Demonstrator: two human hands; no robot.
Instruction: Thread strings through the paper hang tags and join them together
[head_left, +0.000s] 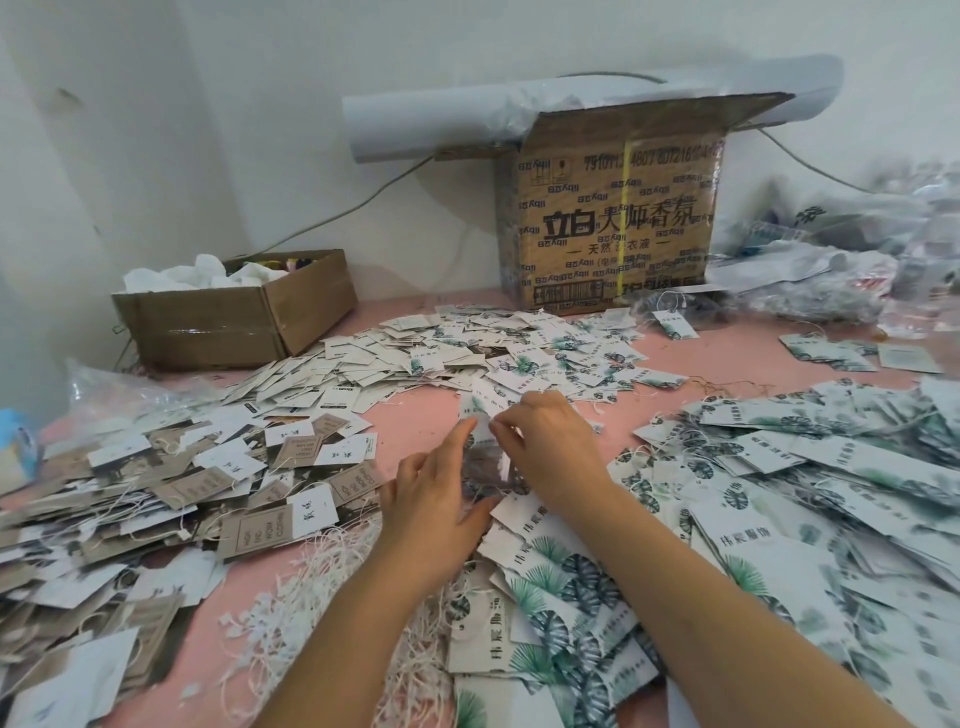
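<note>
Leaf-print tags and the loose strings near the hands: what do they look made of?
Leaf-print tags: matte paper card, apparently; flat, thin-edged, printed, no glare. Strings: thin whitish cord, maybe cotton; limp, curling, tangled strands. Fibre unclear.

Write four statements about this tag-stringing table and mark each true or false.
1. The left hand and right hand meet at one tag. True.
2. The table is blue. False: it is pink.
3. The small cardboard box at rear left stands open. True.
4. The loose strings lie inside a box. False: they lie on the table, by the forearms.
</note>
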